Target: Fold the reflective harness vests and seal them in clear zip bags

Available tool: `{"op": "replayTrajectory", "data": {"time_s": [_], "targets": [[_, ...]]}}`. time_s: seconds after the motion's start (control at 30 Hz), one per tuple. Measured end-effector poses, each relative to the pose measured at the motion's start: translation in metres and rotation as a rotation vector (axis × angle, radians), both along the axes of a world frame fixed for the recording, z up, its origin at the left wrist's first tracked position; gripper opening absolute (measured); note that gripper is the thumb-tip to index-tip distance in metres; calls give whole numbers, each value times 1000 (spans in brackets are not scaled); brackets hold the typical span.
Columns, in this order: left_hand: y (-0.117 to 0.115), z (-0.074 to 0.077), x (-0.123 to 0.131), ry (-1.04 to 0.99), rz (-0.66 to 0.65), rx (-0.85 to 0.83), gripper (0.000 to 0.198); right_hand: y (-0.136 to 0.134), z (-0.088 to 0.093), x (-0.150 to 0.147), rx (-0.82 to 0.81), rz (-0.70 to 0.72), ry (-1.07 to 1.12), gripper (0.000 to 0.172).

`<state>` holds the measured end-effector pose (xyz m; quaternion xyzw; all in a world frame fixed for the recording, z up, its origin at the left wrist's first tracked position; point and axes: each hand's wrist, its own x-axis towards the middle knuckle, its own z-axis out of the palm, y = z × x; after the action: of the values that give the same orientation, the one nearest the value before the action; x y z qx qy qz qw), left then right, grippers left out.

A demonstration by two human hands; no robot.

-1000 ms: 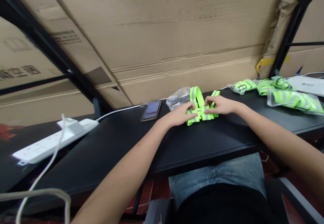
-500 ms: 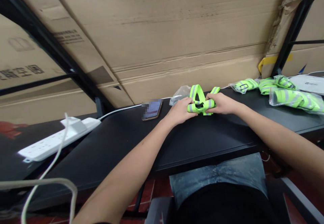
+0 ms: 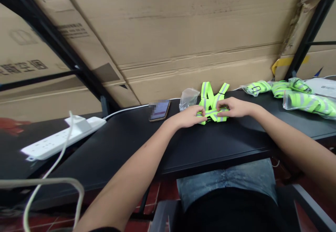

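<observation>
A neon-green reflective strap vest (image 3: 212,100) with grey bands lies bunched on the black table (image 3: 183,144), its loops standing up at the back. My left hand (image 3: 187,116) pinches its left end. My right hand (image 3: 233,106) grips its right end. Both hands have their fingers closed on a folded strap stretched between them. A crumpled clear plastic bag (image 3: 189,97) lies just left of the vest.
A phone (image 3: 159,110) lies left of the bag. A white power strip (image 3: 61,137) with a cable sits at the far left. Several bagged green vests (image 3: 301,99) lie at the right, with a white box (image 3: 321,86) behind. Cardboard sheets (image 3: 170,32) lean along the back.
The hands lifted the bundle off the table, then lowered it again. Now they hold one strap flat across the bundle, and the loops stand higher behind.
</observation>
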<state>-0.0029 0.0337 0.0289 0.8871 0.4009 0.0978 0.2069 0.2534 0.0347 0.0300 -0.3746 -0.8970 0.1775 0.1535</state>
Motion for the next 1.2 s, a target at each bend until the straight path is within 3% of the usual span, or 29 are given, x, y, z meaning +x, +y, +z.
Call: {"op": "replayTrajectory", "data": {"time_s": [0.17,0.27,0.43,0.57,0.77,0.87,0.93,1.03,1.2], "targets": [[1,0,1,-25,141,-57,64,3,1,3,-109,-168,-140,67],[0,1,3,6,156,-63,60,2,1,1,-112,-182,-183,57],[5,-5,6,4,164,250,28,1,-5,-8,284,-155,-96,31],[2,-8,6,138,114,465,14,-7,-15,-12,505,-134,-226,18],[-51,0,0,103,29,296,33,-50,-26,2,421,-4,-188,46],[-83,-3,-3,25,-63,293,24,-73,-27,8,358,15,-126,40],[-98,-9,-4,3,-52,335,17,-84,-27,10,341,-10,-115,33],[-108,-16,-5,-8,30,373,7,-94,-29,10,305,-86,-65,28],[-112,-17,-4,16,34,389,36,-101,-32,11,228,-110,99,34]]}}
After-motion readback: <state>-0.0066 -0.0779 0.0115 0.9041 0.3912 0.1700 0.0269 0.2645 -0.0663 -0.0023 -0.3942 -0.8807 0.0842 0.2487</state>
